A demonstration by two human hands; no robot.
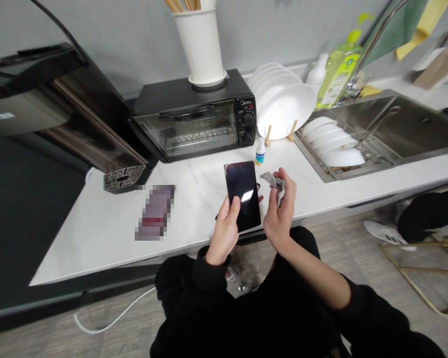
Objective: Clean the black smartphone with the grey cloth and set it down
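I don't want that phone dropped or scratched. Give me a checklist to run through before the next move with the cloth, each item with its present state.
1. Left hand has a firm grip on the phone: ok, fingers wrap its lower part and the thumb lies on the screen.
2. Right hand holds the grey cloth: ok, pinched at the fingertips.
3. Cloth is touching the screen: not ok, it sits apart, to the right of the phone.
4. Screen is dark: ok, black with a small glare.
5. Small bottle is capped: cannot tell, too small.
6. Phone is over the counter: ok, held above its front edge.
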